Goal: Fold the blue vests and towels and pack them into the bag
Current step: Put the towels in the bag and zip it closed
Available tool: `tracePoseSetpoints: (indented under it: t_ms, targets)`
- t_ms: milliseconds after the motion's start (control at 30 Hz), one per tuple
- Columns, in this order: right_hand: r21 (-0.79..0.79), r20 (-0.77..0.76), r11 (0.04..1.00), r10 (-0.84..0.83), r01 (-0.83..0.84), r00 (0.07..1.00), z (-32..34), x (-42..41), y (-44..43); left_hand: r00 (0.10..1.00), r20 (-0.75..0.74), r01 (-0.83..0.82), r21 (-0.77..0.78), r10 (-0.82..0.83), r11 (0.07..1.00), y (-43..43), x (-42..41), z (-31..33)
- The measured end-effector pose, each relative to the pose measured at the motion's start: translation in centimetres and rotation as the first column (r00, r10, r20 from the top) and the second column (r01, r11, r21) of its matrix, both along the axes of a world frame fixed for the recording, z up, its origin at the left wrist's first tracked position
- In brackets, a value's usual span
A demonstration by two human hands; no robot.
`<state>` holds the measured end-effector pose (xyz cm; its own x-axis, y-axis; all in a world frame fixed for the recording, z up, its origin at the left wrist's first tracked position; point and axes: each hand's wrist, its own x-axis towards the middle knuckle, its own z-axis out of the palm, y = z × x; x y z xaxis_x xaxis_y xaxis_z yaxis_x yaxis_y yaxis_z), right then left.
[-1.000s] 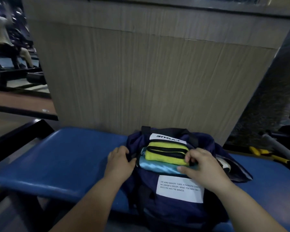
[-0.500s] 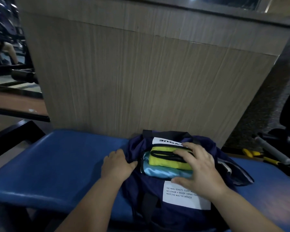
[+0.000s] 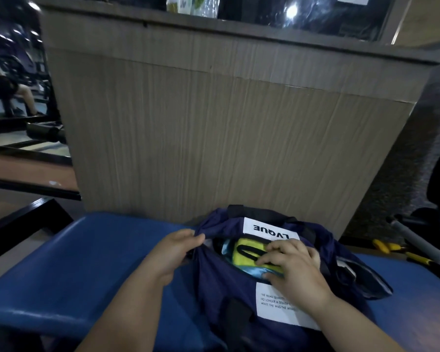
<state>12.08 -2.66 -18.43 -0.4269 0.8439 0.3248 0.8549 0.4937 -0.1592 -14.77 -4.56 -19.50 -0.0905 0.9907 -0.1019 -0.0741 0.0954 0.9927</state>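
A dark navy bag (image 3: 229,288) with white labels sits on the blue padded bench (image 3: 74,262). In its open mouth lies a folded bundle: a yellow-green piece with black trim (image 3: 247,252) on top of a shiny light blue vest (image 3: 254,271). My right hand (image 3: 292,270) rests on top of the bundle, fingers spread and bent over it, pressing it down into the bag. At the left rim of the opening, my left hand (image 3: 173,255) grips the bag's fabric and holds it out.
A tall wood-grain counter (image 3: 214,135) stands right behind the bench. Yellow-handled tools (image 3: 401,252) and a grey bar (image 3: 417,242) lie at the right. Dark gym equipment (image 3: 23,128) fills the left background. Part of another person shows at the far left.
My right hand slid from the bundle's near right corner onto its top and pushed it deeper into the bag. My left hand drew the bag's left rim up and closer around it.
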Motion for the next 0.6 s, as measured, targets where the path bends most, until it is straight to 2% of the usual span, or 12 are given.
tracePoseSetpoints:
  t_ms: [167,233,333,433,500,600]
  targets:
    - [-0.237,0.025,0.971,0.014,-0.008,1.0,1.7,0.4,0.2,0.983,0.183,-0.021,-0.001,0.021,1.0,0.0,0.7,1.3]
    - [-0.225,0.032,0.971,0.086,-0.077,0.996,2.0,0.9,0.1,0.98,0.197,-0.031,0.003,0.03,0.999,0.1,1.1,1.4]
    - [-0.18,-0.08,0.973,0.136,-0.148,0.988,2.2,1.7,-0.7,0.988,0.149,-0.038,0.034,0.032,0.999,0.0,1.6,1.7]
    - [-0.017,-0.201,0.996,0.086,-0.091,0.976,2.9,2.0,-1.1,0.998,-0.038,-0.051,0.05,0.053,0.997,-0.1,1.3,1.7]
    - [-0.013,-0.175,0.998,0.051,-0.054,0.983,3.6,1.3,-1.5,0.991,-0.124,-0.054,0.036,0.058,0.998,-0.1,0.9,1.6]
    - [-0.065,-0.163,0.994,0.076,-0.088,0.984,4.2,-0.9,-1.6,0.999,-0.014,-0.03,-0.047,0.03,0.998,-0.1,0.3,1.3]
